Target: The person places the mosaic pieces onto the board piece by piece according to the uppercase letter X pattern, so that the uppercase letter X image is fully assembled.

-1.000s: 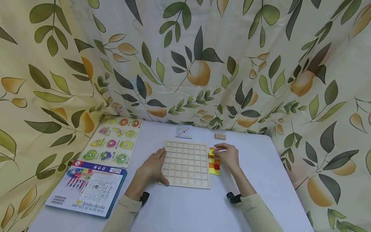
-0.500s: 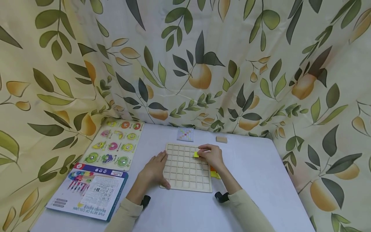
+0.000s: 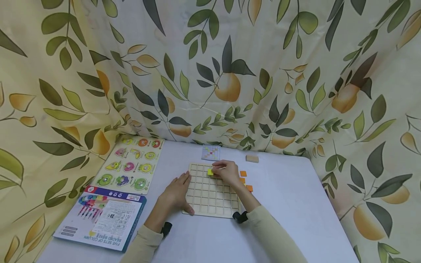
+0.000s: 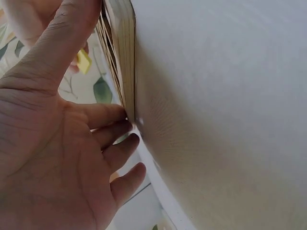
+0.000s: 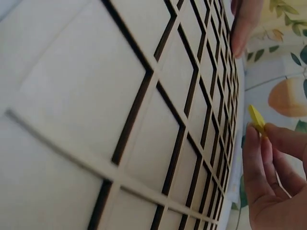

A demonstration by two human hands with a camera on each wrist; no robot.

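Note:
Over the upper part of a wooden grid board (image 3: pixel 204 202), my right hand (image 3: pixel 228 171) pinches a small yellow square tile (image 3: pixel 209 172) between thumb and fingertips. The right wrist view shows the tile (image 5: pixel 256 117) held above the grid, apart from it. My left hand (image 3: pixel 174 193) rests along the board's left side, fingers fairly straight and thumb near the close left corner. In the left wrist view its fingertips touch the board's edge (image 4: pixel 125 62). Several orange tiles (image 3: pixel 243 173) lie right of the board, partly hidden by my right forearm. The visible cells hold no tiles.
A small patterned card (image 3: pixel 211 152) and a wooden block (image 3: pixel 252 159) lie beyond the board. To the left are a fruit puzzle board (image 3: pixel 131 174) and a flat box (image 3: pixel 102 219) with printing. A leaf-patterned curtain (image 3: pixel 227 109) surrounds the white table (image 3: pixel 296 204).
My right hand has picked up the yellow tile from the pile at the right and carried it leftward over the board. My left hand stays at the board's left edge.

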